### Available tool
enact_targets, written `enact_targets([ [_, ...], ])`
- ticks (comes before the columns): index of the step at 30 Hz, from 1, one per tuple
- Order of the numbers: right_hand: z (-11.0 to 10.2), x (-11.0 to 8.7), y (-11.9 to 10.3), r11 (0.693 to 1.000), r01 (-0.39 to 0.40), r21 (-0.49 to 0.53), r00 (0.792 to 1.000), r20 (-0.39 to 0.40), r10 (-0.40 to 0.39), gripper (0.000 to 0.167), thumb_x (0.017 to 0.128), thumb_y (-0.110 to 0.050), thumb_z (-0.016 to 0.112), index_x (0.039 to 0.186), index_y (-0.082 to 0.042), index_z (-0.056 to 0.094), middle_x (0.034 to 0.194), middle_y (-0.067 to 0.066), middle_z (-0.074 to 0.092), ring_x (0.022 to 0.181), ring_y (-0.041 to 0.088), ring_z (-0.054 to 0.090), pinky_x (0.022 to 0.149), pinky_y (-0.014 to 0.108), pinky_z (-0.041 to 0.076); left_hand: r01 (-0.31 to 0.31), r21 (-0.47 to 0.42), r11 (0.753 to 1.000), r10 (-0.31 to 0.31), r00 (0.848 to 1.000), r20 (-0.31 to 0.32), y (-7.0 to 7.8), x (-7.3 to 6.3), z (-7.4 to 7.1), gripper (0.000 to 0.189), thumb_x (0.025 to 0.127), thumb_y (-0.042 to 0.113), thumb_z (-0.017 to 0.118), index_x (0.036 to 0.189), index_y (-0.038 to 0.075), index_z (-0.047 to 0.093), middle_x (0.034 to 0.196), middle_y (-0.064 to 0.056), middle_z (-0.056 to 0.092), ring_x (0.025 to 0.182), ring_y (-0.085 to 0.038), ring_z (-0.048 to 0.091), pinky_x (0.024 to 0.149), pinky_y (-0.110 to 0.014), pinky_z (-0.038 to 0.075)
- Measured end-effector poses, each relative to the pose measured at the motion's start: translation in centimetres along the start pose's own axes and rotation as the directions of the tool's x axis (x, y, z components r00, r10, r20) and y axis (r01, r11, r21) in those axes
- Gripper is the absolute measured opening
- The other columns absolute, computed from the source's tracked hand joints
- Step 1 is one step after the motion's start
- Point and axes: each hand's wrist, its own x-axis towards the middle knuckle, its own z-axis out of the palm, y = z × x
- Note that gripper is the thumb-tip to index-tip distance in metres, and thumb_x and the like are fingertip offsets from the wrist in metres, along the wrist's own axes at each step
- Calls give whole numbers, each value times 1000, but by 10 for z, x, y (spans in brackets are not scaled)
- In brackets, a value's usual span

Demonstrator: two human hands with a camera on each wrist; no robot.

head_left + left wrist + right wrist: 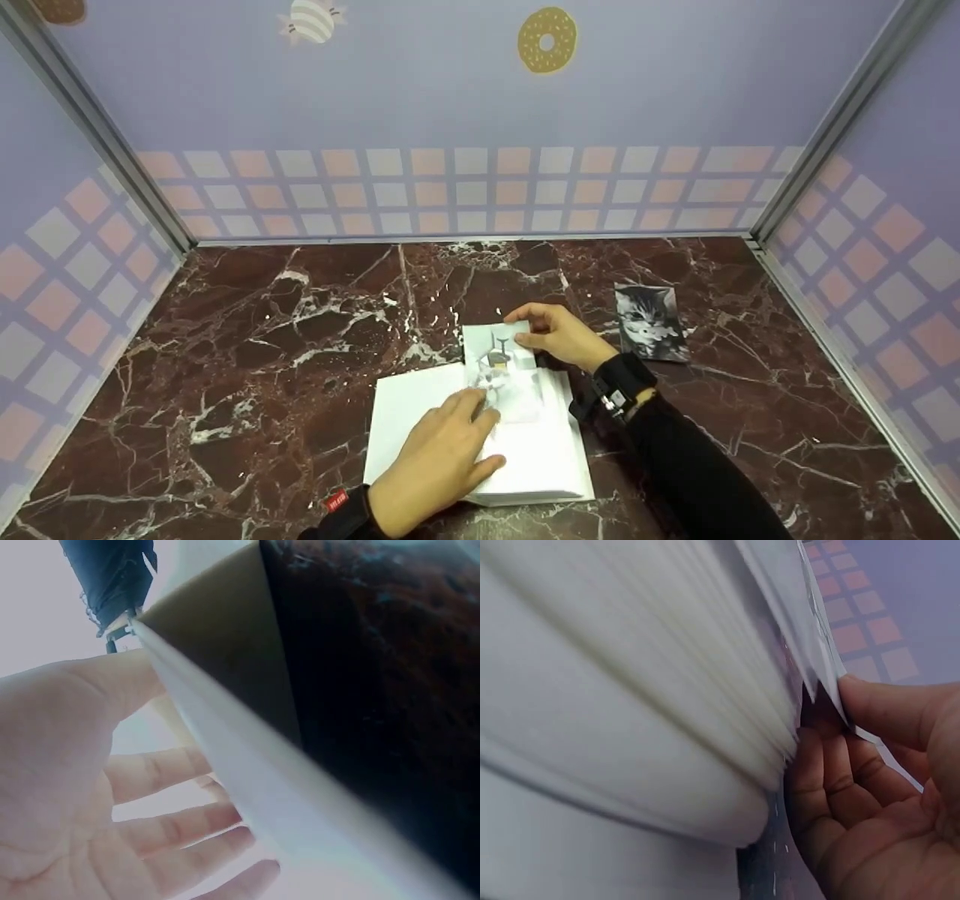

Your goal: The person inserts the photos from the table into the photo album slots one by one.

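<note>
An open photo album (409,405) with thick white pages lies at the front middle in the head view. My right hand (562,336) pinches the upper right of a pale picture card (478,341) between thumb and fingers. The card lies over the right-hand page, its top part jutting past the album's far edge. My left hand (439,450) rests on the album with fingers extended, fingertips at the card's lower left. In the right wrist view the thumb and fingers grip the card's corner beside the stacked pages (652,667).
A black-and-white kitten picture card (651,322) lies on the dark red marbled table (247,360), right of the album. Purple walls (420,97) with a checked band enclose the table at the back and both sides.
</note>
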Motion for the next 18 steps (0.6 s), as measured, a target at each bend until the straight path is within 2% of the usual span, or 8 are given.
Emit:
enact_targets([
  [5,0,0,-1,1000,-5,9,1000,7,5,34,102,-7,71,136,-6,69,85,-2,63,80,14,59,75,23,55,-54,-3,999,54,998,19,7,-2,-8,44,86,49,85,109,14,75,124,-4,68,111,-21,64,77,-33,58],
  [10,-1,0,0,1000,-2,8,1000,11,2,35,102,-8,72,136,-5,69,82,-2,59,78,15,56,74,22,53,-114,34,993,111,991,73,11,-3,-13,50,75,55,93,103,17,77,117,1,69,104,-16,62,73,-27,54],
  [14,-2,0,0,1000,-10,18,1000,15,9,35,102,-8,72,137,-6,69,82,-3,60,79,15,57,74,22,53,-127,48,991,123,989,87,12,-3,-12,49,73,52,95,103,17,77,114,2,69,103,-16,62,73,-26,54],
  [18,-2,-1,1,1000,-6,18,1000,20,6,34,101,-8,73,136,-6,70,82,-5,60,79,12,57,73,21,53,-131,43,990,128,990,65,12,-3,-11,44,73,48,95,98,17,76,112,3,69,100,-16,62,72,-25,54],
])
